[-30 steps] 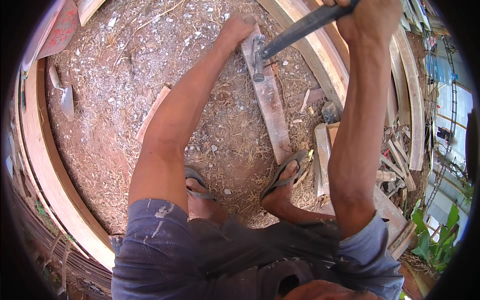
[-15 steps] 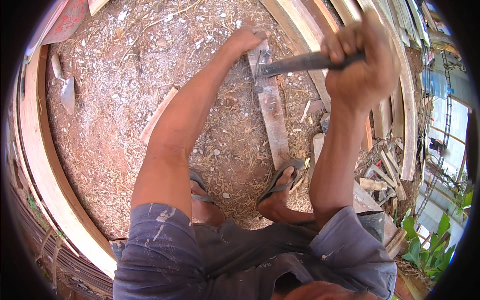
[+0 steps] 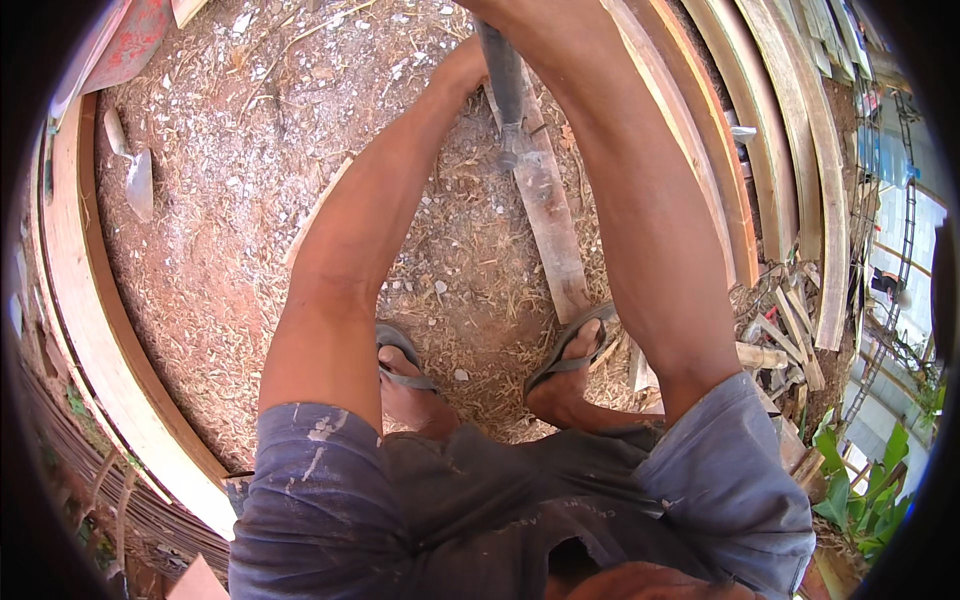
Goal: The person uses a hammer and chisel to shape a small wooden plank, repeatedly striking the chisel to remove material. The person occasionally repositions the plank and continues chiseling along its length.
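My right hand [image 3: 492, 5] is mostly cut off by the upper edge, closed round the dark handle of a hammer [image 3: 508, 95]. The hammer points down toward me, its head over a narrow wooden board [image 3: 545, 210]. I cannot tell whether the head touches the wood. The board lies on the ground, from between my hands to my right foot. My left hand [image 3: 466, 66] is at its far end, fingers largely hidden behind the hammer handle; the earlier picture shows them closed on that end. A thin dark piece, perhaps a nail, shows beside the hammer head.
A trowel [image 3: 135, 175] lies at the left, near a long curved-looking plank [image 3: 95, 300]. More long planks [image 3: 760, 130] lie at the right, with wood offcuts [image 3: 795, 335] nearer me. My sandalled feet [image 3: 575, 360] stand on soil strewn with shavings.
My right hand has swung left and away from me, turning the hammer from pointing left to pointing toward me. My left hand has shifted slightly left.
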The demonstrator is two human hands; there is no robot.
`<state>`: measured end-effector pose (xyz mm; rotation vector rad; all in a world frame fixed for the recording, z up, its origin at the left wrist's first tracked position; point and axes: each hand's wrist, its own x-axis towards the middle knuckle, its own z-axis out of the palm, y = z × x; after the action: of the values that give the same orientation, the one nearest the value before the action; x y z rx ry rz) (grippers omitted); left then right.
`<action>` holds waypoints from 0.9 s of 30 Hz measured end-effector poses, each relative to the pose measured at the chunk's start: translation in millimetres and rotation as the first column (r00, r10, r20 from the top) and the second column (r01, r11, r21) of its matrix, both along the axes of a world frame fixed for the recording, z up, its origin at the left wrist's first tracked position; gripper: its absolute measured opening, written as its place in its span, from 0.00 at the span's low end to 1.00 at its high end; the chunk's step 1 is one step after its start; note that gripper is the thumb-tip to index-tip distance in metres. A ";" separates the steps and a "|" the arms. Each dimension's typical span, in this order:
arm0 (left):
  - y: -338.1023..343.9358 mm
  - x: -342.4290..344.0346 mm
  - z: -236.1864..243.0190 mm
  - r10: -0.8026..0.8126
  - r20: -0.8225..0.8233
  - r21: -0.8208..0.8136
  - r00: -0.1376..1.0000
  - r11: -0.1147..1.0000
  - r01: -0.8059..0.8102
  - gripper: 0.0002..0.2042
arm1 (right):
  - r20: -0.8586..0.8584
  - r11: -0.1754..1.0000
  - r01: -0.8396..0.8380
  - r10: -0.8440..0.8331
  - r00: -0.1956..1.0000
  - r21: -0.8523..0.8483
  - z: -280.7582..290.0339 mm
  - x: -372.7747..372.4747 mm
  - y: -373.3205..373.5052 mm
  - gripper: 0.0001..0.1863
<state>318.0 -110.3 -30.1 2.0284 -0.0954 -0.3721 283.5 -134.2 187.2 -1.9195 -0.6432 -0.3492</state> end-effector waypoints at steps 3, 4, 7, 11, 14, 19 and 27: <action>-5.1 0.9 13.3 0.010 -0.067 -0.064 0.998 0.998 -0.015 0.21 | -0.295 0.988 0.156 -0.155 0.943 -0.022 23.3 38.1 -18.5 0.08; -7.7 -1.5 9.9 0.019 -0.101 -0.085 0.995 0.996 -0.028 0.21 | -0.426 0.953 0.300 -0.259 0.867 0.031 27.4 53.5 -29.5 0.07; -18.1 4.5 -1.3 0.155 -0.111 -0.048 0.982 0.986 -0.161 0.25 | -0.495 0.946 0.283 -0.173 0.851 0.155 26.7 88.1 -55.4 0.09; -16.2 7.7 -11.2 0.105 -0.103 -0.152 0.989 0.981 -0.120 0.35 | -0.601 0.995 0.062 -0.006 0.799 0.073 17.7 121.8 -29.3 0.09; -26.1 16.4 -12.9 0.115 -0.045 -0.038 0.992 0.992 -0.116 0.34 | -0.643 0.991 -0.126 0.124 0.756 0.042 8.9 125.0 -8.3 0.09; -39.2 34.4 -42.7 0.124 -0.043 0.016 0.991 0.992 -0.123 0.31 | -0.684 0.948 -0.318 0.242 0.689 0.014 1.8 123.4 1.8 0.11; -25.5 18.3 -54.3 0.083 0.251 0.095 0.964 0.989 -0.110 0.26 | -0.727 0.917 -0.398 0.292 0.622 0.028 7.1 120.1 10.2 0.10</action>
<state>336.3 -135.8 -84.3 2.1709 -0.1317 -0.0627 403.6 -124.1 194.3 -1.8008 -0.4799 0.7094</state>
